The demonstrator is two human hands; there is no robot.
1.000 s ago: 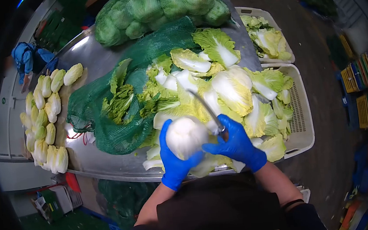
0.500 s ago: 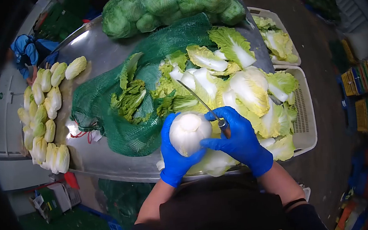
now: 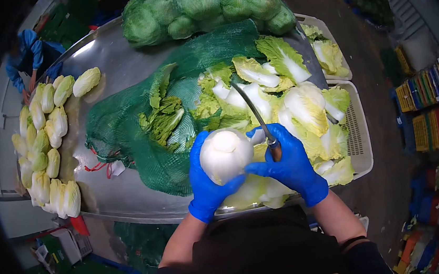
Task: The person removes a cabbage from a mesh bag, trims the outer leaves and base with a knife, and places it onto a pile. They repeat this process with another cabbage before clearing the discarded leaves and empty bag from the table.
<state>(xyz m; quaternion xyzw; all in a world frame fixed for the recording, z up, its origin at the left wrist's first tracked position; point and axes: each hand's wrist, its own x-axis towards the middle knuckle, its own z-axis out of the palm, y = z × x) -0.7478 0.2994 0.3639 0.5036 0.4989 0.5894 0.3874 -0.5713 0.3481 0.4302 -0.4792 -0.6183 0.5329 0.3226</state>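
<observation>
My left hand (image 3: pixel 203 183), in a blue glove, is wrapped round a Chinese cabbage (image 3: pixel 225 157) from its left side. The round white cut base of the cabbage faces up at me. In my right hand (image 3: pixel 292 167), gloved too, is a knife with a wooden handle and a thin curved blade (image 3: pixel 251 107) that points up and away to the left. My right thumb and forefinger are close to the cabbage's right side, and a pale bit of leaf (image 3: pixel 257 136) shows at the fingertips. Loose cabbage leaves (image 3: pixel 301 109) lie heaped just beyond the knife.
A green mesh bag (image 3: pixel 123 120) spreads over the metal table (image 3: pixel 111 197); a full sack of cabbages (image 3: pixel 207 6) stands at the back. Trimmed cabbages (image 3: pixel 46 148) line the left end, near a person in blue (image 3: pixel 34 52). Pale crates (image 3: pixel 365 160) stand along the right edge.
My right hand has drawn slightly to the right, off the cabbage, and the blade stands a little more upright. The whole view has shifted slightly. The person in blue has moved their arms.
</observation>
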